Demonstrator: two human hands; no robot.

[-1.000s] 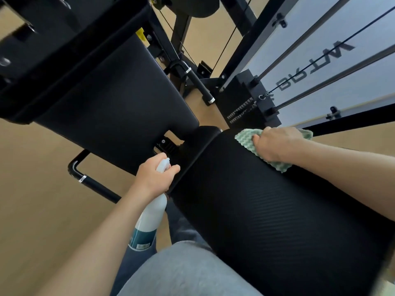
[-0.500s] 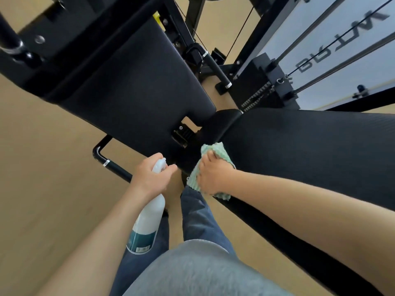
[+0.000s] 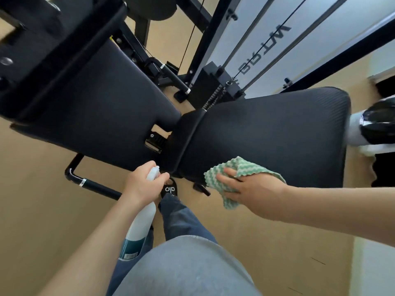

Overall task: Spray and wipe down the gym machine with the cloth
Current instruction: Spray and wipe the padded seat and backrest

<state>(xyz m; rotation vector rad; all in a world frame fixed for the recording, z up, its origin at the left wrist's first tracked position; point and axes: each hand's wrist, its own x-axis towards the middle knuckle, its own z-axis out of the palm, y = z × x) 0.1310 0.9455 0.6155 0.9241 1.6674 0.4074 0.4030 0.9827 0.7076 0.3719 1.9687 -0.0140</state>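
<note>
The gym machine's black seat pad (image 3: 269,133) fills the middle right, with its larger back pad (image 3: 102,107) to the left. My right hand (image 3: 250,189) holds a green-and-white wavy cloth (image 3: 226,174) at the near edge of the seat pad, fingers spread over it. My left hand (image 3: 143,184) grips the head of a white spray bottle (image 3: 140,227) with a teal label, which hangs down beside my leg, just below the gap between the two pads.
A black floor bar (image 3: 89,184) with a silver band runs left of my left hand. The weight stack (image 3: 215,86), cables and frosted panel stand behind the seat. A black-bagged bin (image 3: 378,122) sits at the right. My leg and black slipper (image 3: 170,190) are below the seat.
My right hand has drawn the cloth from the seat's left end, near the pad gap, rightward along its near edge. The view has pulled back. My left hand holds the bottle in the same place.
</note>
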